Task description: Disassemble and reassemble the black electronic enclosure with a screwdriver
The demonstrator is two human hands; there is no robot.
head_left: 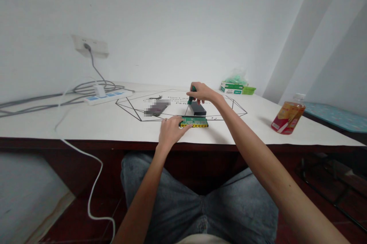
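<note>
At the far left of the frame, grey cables (43,100) trail across a white table (86,125) toward a white power strip (107,96), itself fed by a cord from a wall socket (90,46) in the upper left; a thin white cable (91,183) drops over the table's dark front edge and loops down toward the floor at lower left. Just left of centre, a dark flat object (157,108), partly blurred out, lies on a geometric line drawing printed on the tabletop. At centre, the person's left hand (171,131) rests palm down near the table's front edge, fingers spread and pressing the left end of a green circuit board (194,122) edged with yellow ports; the hand steadies the board rather than closing round it. Directly above, the right hand (202,93) is clenched around a green-handled screwdriver (191,95), held upright over a black casing (197,109) that lies just behind the board. Further right, at the table's rear, sits a green-and-white box (233,88) with a crumpled plastic bag (237,75) on it. Near the right edge of the table, an orange bottle (288,118) stands tilted in the wide-angle view. The person's jeans fill the lower centre.
</note>
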